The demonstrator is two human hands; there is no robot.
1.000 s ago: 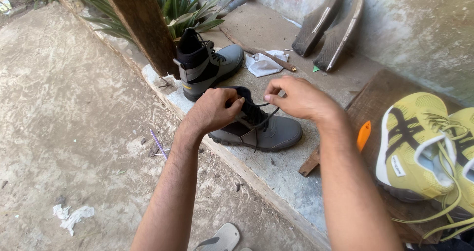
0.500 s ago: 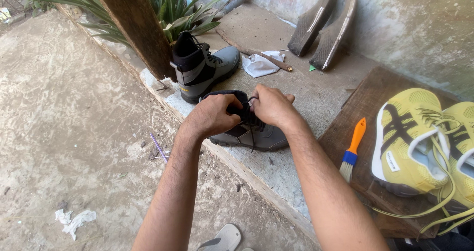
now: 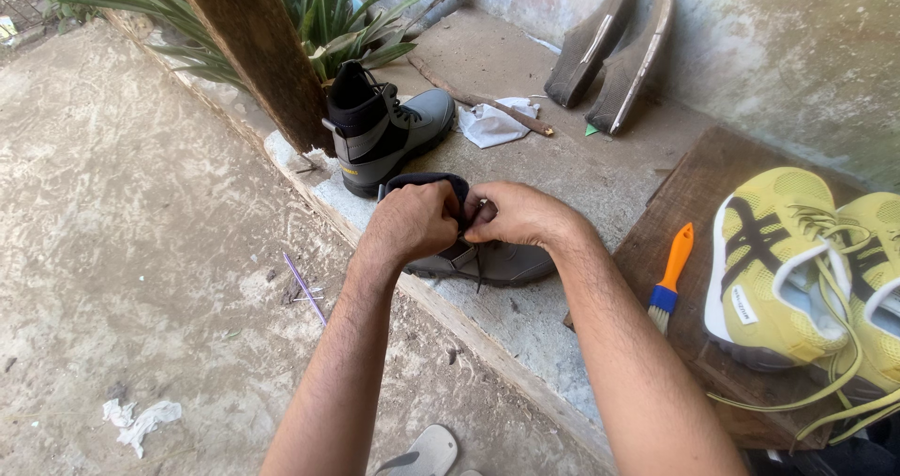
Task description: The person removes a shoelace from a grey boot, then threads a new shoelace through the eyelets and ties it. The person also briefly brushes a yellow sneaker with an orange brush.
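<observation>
A grey boot (image 3: pixel 497 262) with a black collar lies on the concrete ledge (image 3: pixel 562 317), mostly hidden behind my hands. My left hand (image 3: pixel 417 221) grips its black collar and upper. My right hand (image 3: pixel 520 215) pinches the dark laces just beside it, the two hands nearly touching. A loose lace end hangs down over the boot's side. The matching grey boot (image 3: pixel 389 129) stands upright behind, beside a wooden post (image 3: pixel 258 54).
A brush with an orange handle (image 3: pixel 671 275) lies on a dark wooden board (image 3: pixel 698 204) next to two yellow sneakers (image 3: pixel 787 260). A white rag (image 3: pixel 494 123), a stick and two shoe soles (image 3: pixel 609 50) lie farther back. A sandal (image 3: pixel 427 453) is on the ground below.
My right hand has drawn in from the right toward the left hand at the boot's top, pulling the laces along. The view has shifted, showing the brush fully.
</observation>
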